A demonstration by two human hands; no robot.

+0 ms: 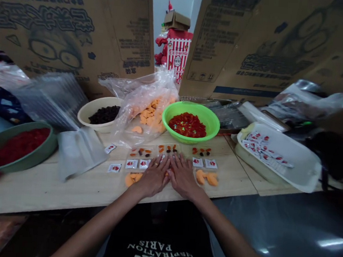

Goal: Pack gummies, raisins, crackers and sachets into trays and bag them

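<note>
Both hands lie side by side, palms down, on the middle one of three clear plastic trays. My left hand (155,174) has its fingers stretched forward, a ring on one of them. My right hand (183,175) is flat too, its fingers spread a little, the thumbs close together. The middle tray is mostly covered by the hands. Orange slices (206,177) and white packets (197,162) show in the right tray, with small red and dark pieces at its top. The left tray holds orange slices (131,179), packets (131,164) and small pieces as well.
Behind the trays stand a green bowl of red pieces (215,126), a plastic bag of orange slices (130,121) and a cream bowl of dark pieces (84,115). A white tub of packets (306,168) is right; a dark green bowl (41,151) and clear trays (81,150) are left.
</note>
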